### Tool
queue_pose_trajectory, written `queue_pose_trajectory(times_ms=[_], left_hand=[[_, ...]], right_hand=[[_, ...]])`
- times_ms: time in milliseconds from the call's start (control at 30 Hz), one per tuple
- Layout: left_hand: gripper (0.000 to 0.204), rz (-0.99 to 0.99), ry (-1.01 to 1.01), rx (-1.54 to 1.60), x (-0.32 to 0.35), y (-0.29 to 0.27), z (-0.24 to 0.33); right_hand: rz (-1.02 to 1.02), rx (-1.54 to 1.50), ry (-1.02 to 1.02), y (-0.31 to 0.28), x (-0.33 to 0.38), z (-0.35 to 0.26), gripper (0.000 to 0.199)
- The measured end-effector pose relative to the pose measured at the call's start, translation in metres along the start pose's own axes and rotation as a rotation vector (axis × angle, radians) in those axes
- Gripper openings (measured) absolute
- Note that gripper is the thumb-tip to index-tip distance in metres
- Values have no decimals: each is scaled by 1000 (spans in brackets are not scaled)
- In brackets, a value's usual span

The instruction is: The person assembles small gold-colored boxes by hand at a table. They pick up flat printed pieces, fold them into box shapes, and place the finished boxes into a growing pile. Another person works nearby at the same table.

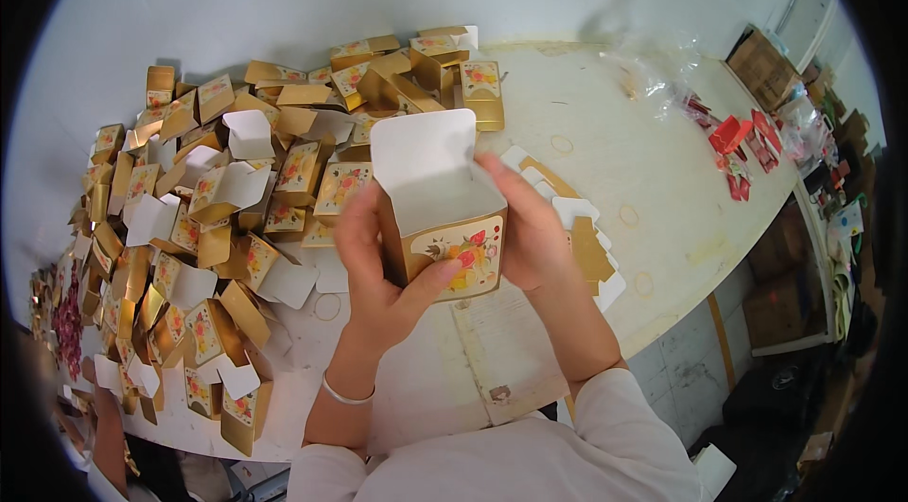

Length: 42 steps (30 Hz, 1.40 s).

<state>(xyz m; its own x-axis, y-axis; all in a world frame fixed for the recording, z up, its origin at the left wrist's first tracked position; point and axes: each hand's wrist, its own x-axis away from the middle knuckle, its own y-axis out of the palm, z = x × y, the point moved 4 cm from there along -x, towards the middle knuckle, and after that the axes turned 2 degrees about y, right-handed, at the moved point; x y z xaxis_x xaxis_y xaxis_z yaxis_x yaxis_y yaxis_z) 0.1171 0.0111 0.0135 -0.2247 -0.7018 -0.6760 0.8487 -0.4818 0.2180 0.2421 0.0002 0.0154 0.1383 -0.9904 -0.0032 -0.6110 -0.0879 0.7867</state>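
Between my two hands is a gold carton point(455, 251) with a flower print on its front, held upright above the table. Its top is open, and a white-lined flap stands up at the back. My left hand point(372, 265) wraps the carton's left side, its thumb pressed on the printed front. Along the other side lies my right hand point(528, 232), its fingers reaching behind and toward the flap. Just right of it, a stack of flat, unfolded gold-and-white carton blanks point(593, 251) rests on the table, partly hidden by my forearm.
A large heap of folded gold cartons point(222, 190) covers the table's left side. Red packets point(733, 142) and clear plastic film point(653, 81) lie at the far right of the table point(676, 256). A brown cardboard box point(762, 67) stands beyond. Another person's arm point(109, 431) shows at lower left.
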Motion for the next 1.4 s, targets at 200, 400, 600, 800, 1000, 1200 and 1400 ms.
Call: queue_pose_trajectory(times_ms=[200, 400, 600, 800, 1000, 1200, 1400], left_hand=[[41, -213, -121, -283, 5, -26, -9], [61, -15, -225, 102, -2, -16, -1], [73, -116, -294, 41, -4, -19, 5], [69, -159, -261, 88, -4, -17, 5], [69, -152, -331, 102, -4, -17, 5], [42, 11, -353, 107, -3, -25, 7], [28, -275, -134, -595, -3, -24, 45]], right_hand=[[-46, 218, -155, 5, -3, 4, 36], [-402, 373, -294, 4, -10, -3, 33], [-321, 670, -470, 11, -3, -9, 22], [-226, 663, -388, 11, -2, -12, 20], [-238, 677, -394, 8, -1, -11, 20], [-375, 1052, -589, 19, 4, -4, 28], [-174, 1087, -651, 25, 19, -25, 35]])
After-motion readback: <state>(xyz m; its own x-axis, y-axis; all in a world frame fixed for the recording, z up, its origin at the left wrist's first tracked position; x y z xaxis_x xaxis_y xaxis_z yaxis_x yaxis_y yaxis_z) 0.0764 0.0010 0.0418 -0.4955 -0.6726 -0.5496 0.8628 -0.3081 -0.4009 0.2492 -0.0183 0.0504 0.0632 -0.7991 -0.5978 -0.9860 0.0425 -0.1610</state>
